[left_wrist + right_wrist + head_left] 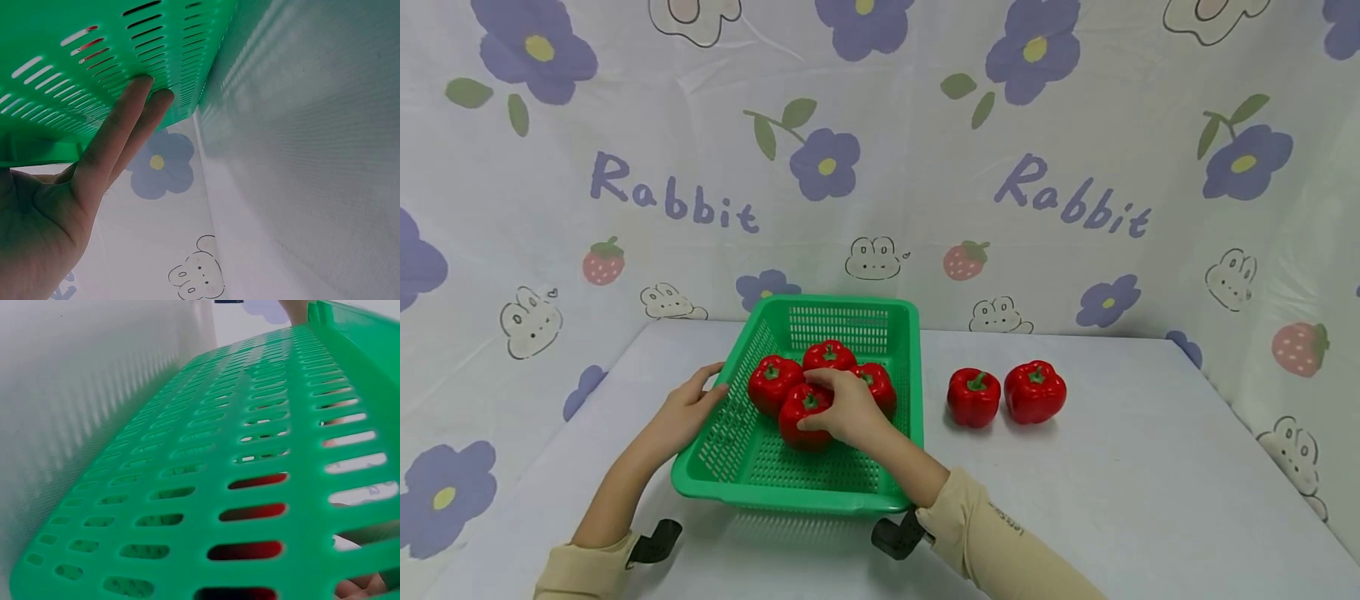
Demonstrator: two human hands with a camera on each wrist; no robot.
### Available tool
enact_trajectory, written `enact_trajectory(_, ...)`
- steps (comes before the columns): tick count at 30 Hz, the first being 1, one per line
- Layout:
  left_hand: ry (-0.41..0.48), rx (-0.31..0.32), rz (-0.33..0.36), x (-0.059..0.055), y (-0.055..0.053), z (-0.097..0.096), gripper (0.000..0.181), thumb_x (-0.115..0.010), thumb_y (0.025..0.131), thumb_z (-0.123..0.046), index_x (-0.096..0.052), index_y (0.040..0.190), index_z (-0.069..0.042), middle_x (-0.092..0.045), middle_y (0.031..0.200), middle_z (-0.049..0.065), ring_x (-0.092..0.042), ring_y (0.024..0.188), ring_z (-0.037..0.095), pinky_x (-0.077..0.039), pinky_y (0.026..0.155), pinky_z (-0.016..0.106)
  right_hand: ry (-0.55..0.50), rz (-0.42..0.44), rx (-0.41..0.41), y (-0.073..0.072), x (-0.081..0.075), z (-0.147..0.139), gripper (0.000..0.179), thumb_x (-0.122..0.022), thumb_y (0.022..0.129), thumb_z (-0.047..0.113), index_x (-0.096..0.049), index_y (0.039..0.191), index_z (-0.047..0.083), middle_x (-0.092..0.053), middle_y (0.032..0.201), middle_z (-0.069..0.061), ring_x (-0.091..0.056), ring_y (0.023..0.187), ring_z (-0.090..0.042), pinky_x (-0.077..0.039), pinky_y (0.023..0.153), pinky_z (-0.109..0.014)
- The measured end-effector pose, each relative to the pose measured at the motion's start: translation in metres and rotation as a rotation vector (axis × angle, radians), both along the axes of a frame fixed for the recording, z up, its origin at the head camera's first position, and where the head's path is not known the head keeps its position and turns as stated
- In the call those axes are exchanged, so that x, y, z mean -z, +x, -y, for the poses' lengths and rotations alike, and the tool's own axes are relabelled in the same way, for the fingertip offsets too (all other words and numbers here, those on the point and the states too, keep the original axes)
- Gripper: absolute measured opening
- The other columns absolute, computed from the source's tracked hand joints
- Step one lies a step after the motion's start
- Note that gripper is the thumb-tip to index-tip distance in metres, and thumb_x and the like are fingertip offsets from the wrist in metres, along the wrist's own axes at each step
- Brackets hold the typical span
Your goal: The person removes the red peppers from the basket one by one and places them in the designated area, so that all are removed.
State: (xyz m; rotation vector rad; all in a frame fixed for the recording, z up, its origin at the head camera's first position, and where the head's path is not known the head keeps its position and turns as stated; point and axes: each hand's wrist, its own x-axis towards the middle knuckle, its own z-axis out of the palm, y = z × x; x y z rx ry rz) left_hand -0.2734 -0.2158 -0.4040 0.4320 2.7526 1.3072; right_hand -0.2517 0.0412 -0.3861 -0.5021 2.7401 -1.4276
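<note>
A green slotted plastic basket [790, 498] holds several red bell peppers, among them a left one [772, 382] and a back one [829, 354]. My right hand [852, 412] reaches over the basket's right side, thumb and fingers curled round the front bell pepper [801, 425]. That pepper stands on the basket floor, green stem up. The right pepper [880, 387] is partly hidden by this hand. At the left rim is my left hand [681, 417]; in the left wrist view its straight fingers [119, 131] touch the basket's outer wall.
Two more red bell peppers, a smaller one [973, 397] and a larger one [1035, 392], stand side by side on the white-covered table [1150, 467], right of the basket. Behind the table hangs a patterned cloth [910, 208] with flowers and rabbits.
</note>
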Motion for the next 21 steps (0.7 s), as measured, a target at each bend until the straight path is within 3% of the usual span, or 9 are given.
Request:
enact_trajectory(9, 0.007, 0.006, 0.002, 0.002, -0.001, 0.001, 0.058, -0.036, 0.107, -0.032, -0.021, 0.153, -0.001, -0.063, 0.120, 0.032, -0.072, 0.087, 0.024, -0.057, 0.072, 0.033, -0.042, -0.005, 0.012, 0.003, -0.005, -0.004, 0.062, -0.081, 0.079, 0.012, -0.056, 0.136, 0.005, -0.060, 0.137, -0.010, -0.051, 0.129, -0.028, -0.050, 0.098, -0.049)
enact_trajectory(21, -0.001, 0.007, 0.002, 0.000, 0.000, 0.001, 0.059, -0.036, 0.107, -0.034, -0.020, 0.153, -0.001, -0.060, 0.125, 0.033, -0.072, 0.092, 0.028, -0.058, 0.075, 0.036, -0.091, -0.027, 0.005, 0.009, -0.012, -0.014, 0.062, -0.080, 0.081, 0.013, -0.055, 0.137, 0.006, -0.060, 0.138, -0.010, -0.055, 0.126, -0.028, -0.053, 0.095, -0.043)
